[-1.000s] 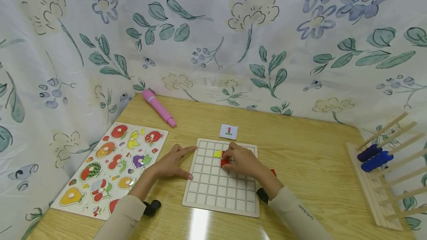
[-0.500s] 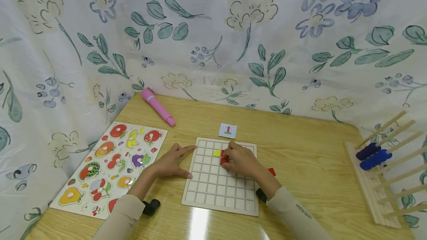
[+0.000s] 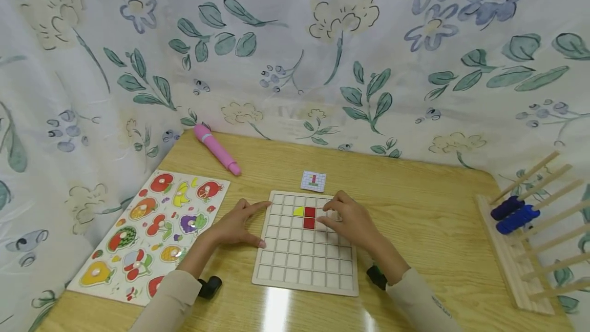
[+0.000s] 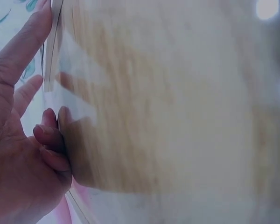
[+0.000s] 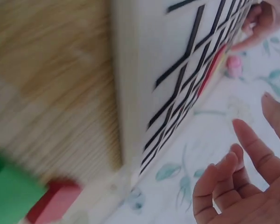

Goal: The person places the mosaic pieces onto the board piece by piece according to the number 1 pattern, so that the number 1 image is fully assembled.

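Note:
A white grid board (image 3: 299,274) lies mid-table. In one of its upper rows sits a small yellow piece with a curved edge (image 3: 299,211), beside a red square (image 3: 310,212). Directly below that is a second red square (image 3: 309,223). My left hand (image 3: 236,225) touches the board's left edge with thumb and index finger spread. Over the board's right side hovers my right hand (image 3: 352,223), fingers loosely bent and holding nothing, thumb tip near the lower red square. The right wrist view shows a green block (image 5: 14,193) and a red block (image 5: 56,198) on the table.
Behind the board is a small pattern card (image 3: 313,181). A fruit puzzle board (image 3: 152,229) lies left, with a pink microphone-shaped toy (image 3: 216,149) behind it. At right stands a wooden peg rack (image 3: 511,260) with blue rings (image 3: 518,219). A floral curtain (image 3: 276,65) closes the back.
The right hand has let go of the red squares and moved right, uncovering both on the grid. The left hand stays at the board's edge.

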A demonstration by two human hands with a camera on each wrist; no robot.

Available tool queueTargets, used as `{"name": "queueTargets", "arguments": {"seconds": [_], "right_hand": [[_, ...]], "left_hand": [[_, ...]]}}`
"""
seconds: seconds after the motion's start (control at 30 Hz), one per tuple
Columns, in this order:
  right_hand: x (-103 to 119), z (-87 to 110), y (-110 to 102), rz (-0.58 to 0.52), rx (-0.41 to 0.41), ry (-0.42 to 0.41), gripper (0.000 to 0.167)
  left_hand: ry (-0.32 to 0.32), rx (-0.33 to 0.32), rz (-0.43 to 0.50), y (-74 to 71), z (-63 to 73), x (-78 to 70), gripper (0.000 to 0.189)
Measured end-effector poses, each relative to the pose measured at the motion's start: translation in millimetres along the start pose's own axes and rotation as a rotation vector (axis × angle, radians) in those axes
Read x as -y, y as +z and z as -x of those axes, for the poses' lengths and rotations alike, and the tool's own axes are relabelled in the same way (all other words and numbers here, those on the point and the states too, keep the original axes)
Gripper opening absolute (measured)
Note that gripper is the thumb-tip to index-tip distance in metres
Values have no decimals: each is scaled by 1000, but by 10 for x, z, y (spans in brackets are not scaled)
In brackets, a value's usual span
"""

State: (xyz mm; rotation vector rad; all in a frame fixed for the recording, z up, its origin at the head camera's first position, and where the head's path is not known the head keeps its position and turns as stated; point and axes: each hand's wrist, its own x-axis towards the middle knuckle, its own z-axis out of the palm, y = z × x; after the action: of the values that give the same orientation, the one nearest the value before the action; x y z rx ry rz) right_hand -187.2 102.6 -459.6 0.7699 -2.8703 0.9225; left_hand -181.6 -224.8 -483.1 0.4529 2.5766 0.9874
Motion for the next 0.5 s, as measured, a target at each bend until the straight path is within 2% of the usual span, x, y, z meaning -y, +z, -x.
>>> {"name": "queueTargets", "arguments": {"seconds": [0.1,0.23,0.5], "right_hand": [[-94,93,-97,-30,-53,28,29],[-211,256,-253,-43,-75,74,27],[-510,602,-471,-34,-29,157,25]], "left_hand": [[-10,3,4,-11,-2,-26,104],[-10,10,5,-15,-10,-42,104],[-30,14,-21,-9,-17,-35,111]]}}
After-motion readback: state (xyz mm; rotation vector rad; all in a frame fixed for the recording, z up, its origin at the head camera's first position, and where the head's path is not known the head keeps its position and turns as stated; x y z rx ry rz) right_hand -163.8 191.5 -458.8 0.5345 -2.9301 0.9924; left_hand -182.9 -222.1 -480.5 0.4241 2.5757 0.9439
